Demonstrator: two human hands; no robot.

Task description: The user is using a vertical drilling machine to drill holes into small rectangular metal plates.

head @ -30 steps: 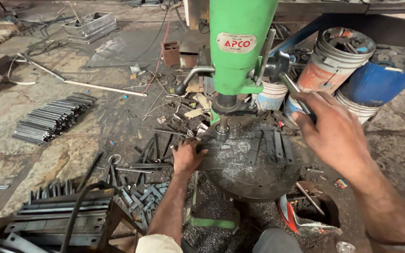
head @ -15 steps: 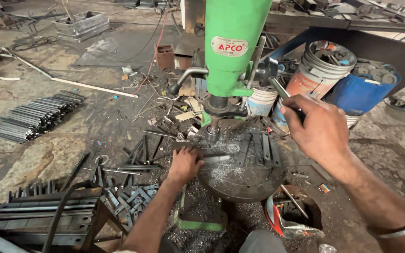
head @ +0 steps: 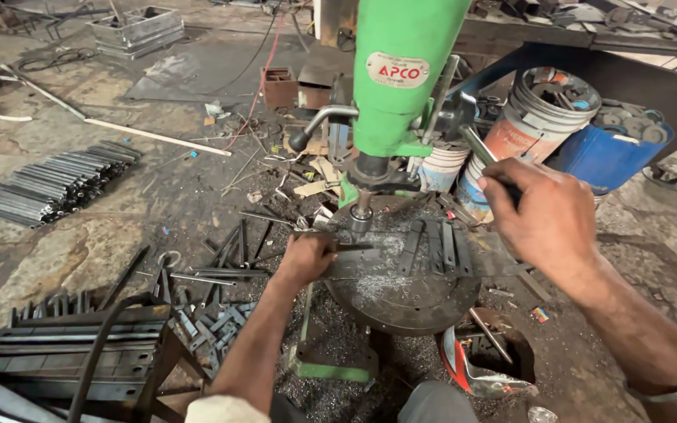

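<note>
A green drill press (head: 405, 86) stands over a round metal table (head: 409, 290) strewn with shavings. My left hand (head: 305, 257) grips a flat metal strip (head: 348, 248) and holds it on the table under the drill chuck (head: 362, 213). My right hand (head: 546, 215) is closed around the press's feed handle (head: 476, 145) at the right of the machine. Several more flat strips (head: 440, 247) lie on the table between the two hands.
A pile of cut metal strips (head: 56, 184) lies on the floor at left. Stacked steel angle pieces (head: 72, 345) and a black hose sit at bottom left. Buckets (head: 534, 117) and a blue drum (head: 617, 149) stand behind the press. Scrap litters the floor.
My left hand has slid the strip in under the chuck. My right hand has pulled the feed handle down and toward me. The view has shifted slightly closer.
</note>
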